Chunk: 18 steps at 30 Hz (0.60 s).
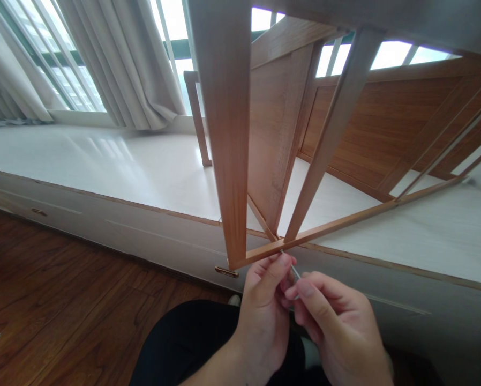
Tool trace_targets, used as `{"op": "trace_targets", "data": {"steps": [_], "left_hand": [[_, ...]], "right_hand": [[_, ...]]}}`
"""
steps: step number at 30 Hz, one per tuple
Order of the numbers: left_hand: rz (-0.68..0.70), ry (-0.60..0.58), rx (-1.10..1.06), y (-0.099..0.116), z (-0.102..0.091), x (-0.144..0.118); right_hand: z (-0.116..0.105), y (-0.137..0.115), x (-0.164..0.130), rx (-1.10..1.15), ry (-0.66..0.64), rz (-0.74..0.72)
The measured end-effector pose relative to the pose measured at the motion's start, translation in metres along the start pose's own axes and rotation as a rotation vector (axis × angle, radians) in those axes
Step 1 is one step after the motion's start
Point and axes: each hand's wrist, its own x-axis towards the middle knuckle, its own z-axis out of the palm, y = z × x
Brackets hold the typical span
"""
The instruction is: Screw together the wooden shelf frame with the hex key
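Warm orange-brown wooden frame [228, 161] with fine straight grain fills the centre and upper right; a thin silver-grey metal rod [294, 271] shows at its lower rail. White glossy platform [115, 161] at mid left, dark reddish-brown plank floor [64, 311] lower left, pale grey-beige curtains [115, 59] upper left, black trousers [184, 343] bottom centre

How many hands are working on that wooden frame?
2. The left hand pinches a thin metal tool just under the wooden frame; the right hand sits beside it, fingers on the same tool. No other person's hands show.
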Motion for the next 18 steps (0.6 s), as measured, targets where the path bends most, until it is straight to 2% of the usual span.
{"op": "trace_targets", "data": {"steps": [2, 4, 7, 9, 12, 15, 18], "left_hand": [[-0.007, 0.004, 0.011, 0.001, 0.001, 0.0], [-0.021, 0.003, 0.016, 0.001, 0.001, 0.0], [-0.038, -0.01, 0.024, 0.0, -0.001, -0.001], [-0.021, -0.008, 0.041, -0.003, -0.005, 0.0], [0.061, 0.059, 0.078, -0.007, -0.01, 0.003], [0.219, 0.115, 0.132, -0.009, -0.015, 0.008], [0.379, 0.094, 0.201, -0.008, -0.016, 0.013]], "right_hand": [[0.001, -0.001, 0.0, 0.216, -0.074, 0.172], [0.001, -0.002, 0.0, 0.331, -0.14, 0.286], [0.0, 0.001, -0.001, 0.389, -0.18, 0.323], [0.001, 0.005, -0.004, 0.345, -0.154, 0.255], [0.002, 0.01, -0.01, 0.139, -0.098, 0.095], [0.003, 0.007, -0.013, -0.103, -0.008, -0.088], [-0.002, 0.0, -0.014, -0.243, 0.097, -0.253]]}}
